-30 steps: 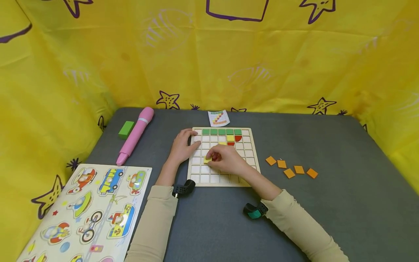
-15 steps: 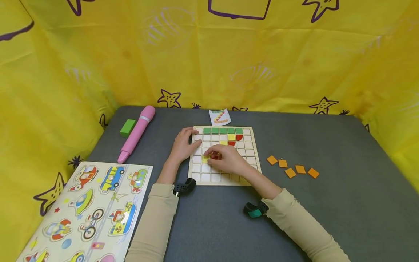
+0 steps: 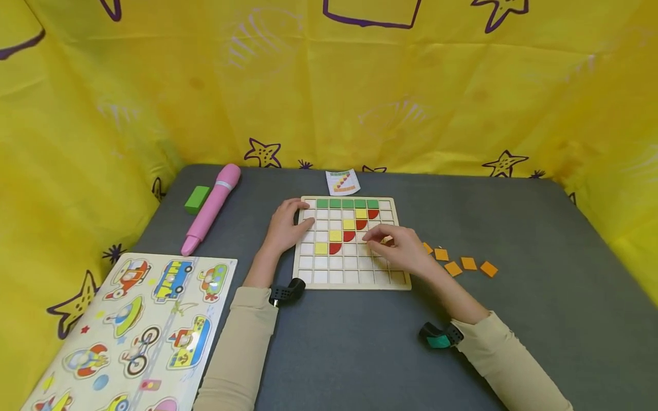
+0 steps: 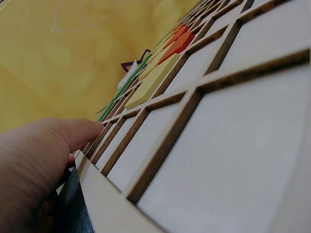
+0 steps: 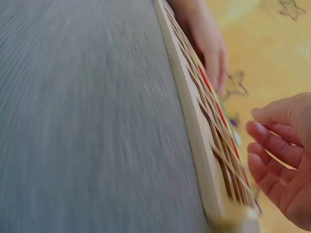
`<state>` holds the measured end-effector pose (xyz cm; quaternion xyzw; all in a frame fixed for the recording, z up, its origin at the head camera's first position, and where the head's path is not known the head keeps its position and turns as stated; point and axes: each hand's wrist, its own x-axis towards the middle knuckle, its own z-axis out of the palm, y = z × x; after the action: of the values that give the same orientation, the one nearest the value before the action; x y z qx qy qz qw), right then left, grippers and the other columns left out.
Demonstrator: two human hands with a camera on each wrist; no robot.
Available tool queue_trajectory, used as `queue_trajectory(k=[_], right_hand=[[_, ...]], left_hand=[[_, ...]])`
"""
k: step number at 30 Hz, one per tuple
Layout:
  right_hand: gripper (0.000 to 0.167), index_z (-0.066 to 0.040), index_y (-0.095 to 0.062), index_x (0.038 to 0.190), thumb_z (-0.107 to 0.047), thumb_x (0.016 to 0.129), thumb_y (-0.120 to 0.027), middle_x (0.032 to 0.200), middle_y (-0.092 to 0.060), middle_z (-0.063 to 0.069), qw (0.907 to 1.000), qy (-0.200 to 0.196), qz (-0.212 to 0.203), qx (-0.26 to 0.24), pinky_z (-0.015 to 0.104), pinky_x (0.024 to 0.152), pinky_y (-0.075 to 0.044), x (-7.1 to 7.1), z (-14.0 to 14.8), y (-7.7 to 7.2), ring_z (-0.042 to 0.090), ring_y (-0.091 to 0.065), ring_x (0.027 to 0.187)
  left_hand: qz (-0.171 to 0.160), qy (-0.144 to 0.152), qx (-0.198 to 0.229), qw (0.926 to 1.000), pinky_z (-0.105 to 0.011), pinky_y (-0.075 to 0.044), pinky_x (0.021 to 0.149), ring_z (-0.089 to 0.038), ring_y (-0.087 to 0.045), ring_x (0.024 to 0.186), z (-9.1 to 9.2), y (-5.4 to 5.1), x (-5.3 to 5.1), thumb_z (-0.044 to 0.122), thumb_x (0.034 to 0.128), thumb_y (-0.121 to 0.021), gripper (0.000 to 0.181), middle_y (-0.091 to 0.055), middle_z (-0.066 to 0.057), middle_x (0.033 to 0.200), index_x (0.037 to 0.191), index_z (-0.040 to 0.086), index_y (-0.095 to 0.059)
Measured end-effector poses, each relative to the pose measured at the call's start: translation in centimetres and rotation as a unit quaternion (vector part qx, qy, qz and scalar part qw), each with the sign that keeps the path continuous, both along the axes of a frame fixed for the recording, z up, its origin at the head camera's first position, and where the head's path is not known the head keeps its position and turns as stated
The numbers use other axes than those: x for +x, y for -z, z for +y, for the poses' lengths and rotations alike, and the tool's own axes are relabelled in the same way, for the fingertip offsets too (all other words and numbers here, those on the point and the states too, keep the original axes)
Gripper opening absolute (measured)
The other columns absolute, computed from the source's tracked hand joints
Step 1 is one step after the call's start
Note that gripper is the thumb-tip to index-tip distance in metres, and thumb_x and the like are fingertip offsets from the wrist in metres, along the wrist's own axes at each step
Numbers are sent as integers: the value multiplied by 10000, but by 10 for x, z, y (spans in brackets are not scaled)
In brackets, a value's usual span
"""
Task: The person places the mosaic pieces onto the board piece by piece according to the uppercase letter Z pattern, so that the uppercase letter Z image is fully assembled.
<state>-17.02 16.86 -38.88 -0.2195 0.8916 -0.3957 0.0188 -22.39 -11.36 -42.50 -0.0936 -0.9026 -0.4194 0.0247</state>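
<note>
Tabletop (image 3: pixel 349 348), gridded board (image 3: pixel 336 263) (partly hand-hidden)

My grid board (image 3: pixel 336 276) layout
My left hand (image 3: pixel 285 228) rests at its left edge, my right hand (image 3: pixel 398 246) is over its right side; a card (image 3: pixel 342 182) lies behind, loose tiles (image 3: pixel 468 263) right, the puzzle board (image 3: pixel 159 317) left, a toy microphone (image 3: pixel 212 208) and block (image 3: pixel 197 200) behind that

A hand could pass in front of the grid board (image 3: pixel 350 277); the left hand (image 3: pixel 284 227) blocks its left edge, the right hand (image 3: pixel 398 246) hovers over its right part, orange tiles (image 3: pixel 468 263) lie to its right and a card (image 3: pixel 343 183) just behind it
</note>
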Motion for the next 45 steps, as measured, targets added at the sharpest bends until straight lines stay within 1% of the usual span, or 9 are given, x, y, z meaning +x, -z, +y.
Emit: queue_trajectory(k=[5, 10, 14, 17, 23, 28, 34, 40, 45], right_hand=[[124, -101, -721, 1024, -137, 909, -695, 921, -683, -3, 9988, 253, 145, 382, 325, 714, -507, 3, 38, -2, 165, -591, 819], [158, -93, -719, 1047, -140, 897, -710, 1025, -681, 60, 9945, 534, 396, 806, 406, 760, -498, 6, 77, 0, 222, -610, 873], [169, -112, -724, 1004, -215, 873, -746, 1006, -684, 63, 9898, 761, 376, 1143, 438, 799, -466, 9, 95, 1, 248, -603, 894], [191, -98, -711, 975, -233, 852, -767, 975, -686, 67, 9886, 774, 257, 1269, 451, 822, -453, 9, 99, 0, 269, -598, 917], [214, -76, -686, 1007, -185, 845, -773, 983, -693, 93, 9886, 861, 109, 1231, 452, 825, -456, 9, 99, 0, 286, -616, 928], [231, -72, -692, 1024, -174, 837, -780, 990, -702, 100, 9879, 983, 175, 1188, 460, 833, -457, 9, 99, 2, 290, -625, 939], [242, -111, -698, 998, -238, 821, -802, 945, -704, 44, 9908, 1052, 163, 835, 350, 751, -487, 8, 86, 4, 211, -632, 841], [243, -108, -692, 990, -238, 818, -806, 919, -662, 29, 9966, 718, -280, 298, 299, 748, -517, 8, 56, 3, 181, -587, 842], [193, -107, -704, 944, -195, 810, -811, 864, -649, -2, 9988, 266, -420, 9, 274, 741, -519, 9, 27, 2, 168, -577, 818]], left_hand=[[-18, -35, -53, 10000, -524, -218, 1133, -345, -333, 1372, -1, 0, -1, 250, 957, -625, 393, -408, -168, 1456, 1287, 40, -582], [-47, -74, -100, 9999, -530, -206, 1136, -346, -328, 1376, 0, -1, -1, 247, 953, -627, 396, -403, -167, 1461, 1289, 43, -580], [-59, -75, -126, 9999, -535, -207, 1135, -345, -330, 1375, 1, -1, -1, 242, 951, -628, 393, -402, -167, 1462, 1287, 42, -581], [-64, -83, -137, 9999, -534, -208, 1135, -340, -337, 1372, 1, -1, -1, 246, 953, -627, 389, -405, -165, 1460, 1283, 44, -585], [-56, -74, -150, 9998, -529, -211, 1136, -346, -333, 1373, 2, -1, 0, 251, 955, -626, 395, -401, -167, 1464, 1287, 43, -582], [-50, -78, -159, 9998, -523, -205, 1140, -342, -332, 1375, 2, -1, 0, 253, 957, -628, 393, -402, -163, 1466, 1287, 47, -581], [-44, -85, -172, 9998, -525, -200, 1142, -345, -329, 1377, 1, 0, 0, 246, 953, -631, 398, -402, -169, 1466, 1291, 42, -579], [-41, -77, -175, 9998, -523, -198, 1143, -341, -328, 1379, 0, 1, -1, 255, 956, -627, 402, -400, -163, 1468, 1295, 47, -577], [-37, -66, -178, 9998, -533, -188, 1143, -341, -328, 1378, 1, 0, -1, 260, 958, -624, 399, -401, -160, 1468, 1295, 52, -576]])
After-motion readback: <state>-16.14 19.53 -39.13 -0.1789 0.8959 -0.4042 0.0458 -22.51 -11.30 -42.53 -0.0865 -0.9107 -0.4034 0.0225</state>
